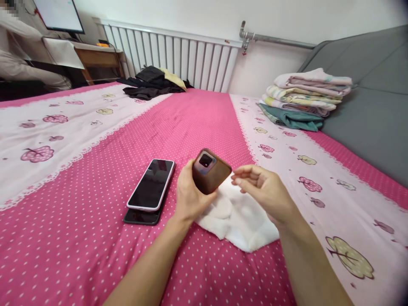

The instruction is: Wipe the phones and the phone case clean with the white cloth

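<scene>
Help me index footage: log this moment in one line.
left hand: holds brown phone; right hand: near it, contact unclear; white cloth: on bed; two phones: stacked

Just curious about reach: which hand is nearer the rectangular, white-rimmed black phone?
Left. The left hand is just right of that phone; the right hand is farther right.

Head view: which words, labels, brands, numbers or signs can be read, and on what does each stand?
No text can be read.
Monitor: pale screen; any text is too small and blurred.
Brown-backed phone in the left hand: no legible marking.
White-edged phone and dark phone beneath: nothing readable.
</scene>
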Available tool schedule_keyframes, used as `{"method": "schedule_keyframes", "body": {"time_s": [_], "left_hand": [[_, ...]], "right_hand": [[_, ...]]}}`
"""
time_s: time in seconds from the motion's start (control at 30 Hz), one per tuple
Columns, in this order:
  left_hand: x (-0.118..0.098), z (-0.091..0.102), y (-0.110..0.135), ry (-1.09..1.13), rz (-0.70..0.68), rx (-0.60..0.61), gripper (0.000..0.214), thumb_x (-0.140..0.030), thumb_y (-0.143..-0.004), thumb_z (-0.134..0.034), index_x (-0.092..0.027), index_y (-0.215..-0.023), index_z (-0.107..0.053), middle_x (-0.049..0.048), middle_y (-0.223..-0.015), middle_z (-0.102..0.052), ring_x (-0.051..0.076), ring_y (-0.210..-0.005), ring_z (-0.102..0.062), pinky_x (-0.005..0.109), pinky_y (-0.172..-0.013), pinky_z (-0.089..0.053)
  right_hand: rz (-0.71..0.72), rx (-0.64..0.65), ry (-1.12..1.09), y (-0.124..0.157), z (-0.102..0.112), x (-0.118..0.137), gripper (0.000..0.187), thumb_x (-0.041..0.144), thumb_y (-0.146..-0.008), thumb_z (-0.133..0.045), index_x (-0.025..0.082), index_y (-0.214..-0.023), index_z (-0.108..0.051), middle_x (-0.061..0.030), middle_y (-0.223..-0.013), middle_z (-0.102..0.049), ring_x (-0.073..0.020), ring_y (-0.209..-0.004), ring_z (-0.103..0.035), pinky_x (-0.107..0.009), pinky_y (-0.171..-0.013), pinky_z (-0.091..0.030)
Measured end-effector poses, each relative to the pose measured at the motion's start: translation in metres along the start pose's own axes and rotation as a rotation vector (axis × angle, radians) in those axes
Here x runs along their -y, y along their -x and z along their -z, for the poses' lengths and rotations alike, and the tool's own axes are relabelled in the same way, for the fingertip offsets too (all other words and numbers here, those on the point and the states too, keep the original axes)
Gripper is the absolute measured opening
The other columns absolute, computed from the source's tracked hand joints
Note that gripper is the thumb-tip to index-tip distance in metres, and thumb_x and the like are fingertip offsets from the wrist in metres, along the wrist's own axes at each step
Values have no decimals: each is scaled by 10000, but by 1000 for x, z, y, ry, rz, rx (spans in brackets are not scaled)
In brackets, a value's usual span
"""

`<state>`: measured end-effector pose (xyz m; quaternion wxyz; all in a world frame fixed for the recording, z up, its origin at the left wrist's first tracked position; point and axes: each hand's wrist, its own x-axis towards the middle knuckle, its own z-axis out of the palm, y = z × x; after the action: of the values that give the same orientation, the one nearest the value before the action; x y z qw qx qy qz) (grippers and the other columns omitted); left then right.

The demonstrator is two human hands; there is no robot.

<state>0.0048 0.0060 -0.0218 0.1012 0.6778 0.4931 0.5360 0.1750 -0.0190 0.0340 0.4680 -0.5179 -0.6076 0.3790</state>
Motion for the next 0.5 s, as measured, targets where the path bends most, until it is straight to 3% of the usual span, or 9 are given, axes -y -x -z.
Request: {"method": "schedule_keyframes", "body": {"time_s": [0.1,0.27,0.5], "left_hand": [[-1,-1,2,-49,-84,85,800,-247,-546,-705,-192,-1262,-352,114,-1166,-540,295,-1074,-514,451,-920,-383],[-6,-2,5,-89,-155,152,769,-284,-557,-706,-196,-1250,-385,114,-1113,-561,298,-1033,-513,443,-892,-382],[0,-2,5,-70,-220,208,821,-316,-542,-748,-196,-1257,-364,112,-1108,-543,274,-1012,-512,417,-893,-380]], "right_hand": [[40,-27,-81,2,9,7,215,338,-720,-664,189,-868,-618,-52,-855,-653,-171,-795,-607,-288,-660,-494],[5,-13,17,5,16,9,169,308,-701,-686,184,-788,-611,-29,-769,-625,-155,-723,-586,-304,-680,-476],[-79,231,-61,4,28,9,197,305,-686,-691,198,-773,-549,-8,-796,-576,-148,-765,-556,-277,-682,-453]]}}
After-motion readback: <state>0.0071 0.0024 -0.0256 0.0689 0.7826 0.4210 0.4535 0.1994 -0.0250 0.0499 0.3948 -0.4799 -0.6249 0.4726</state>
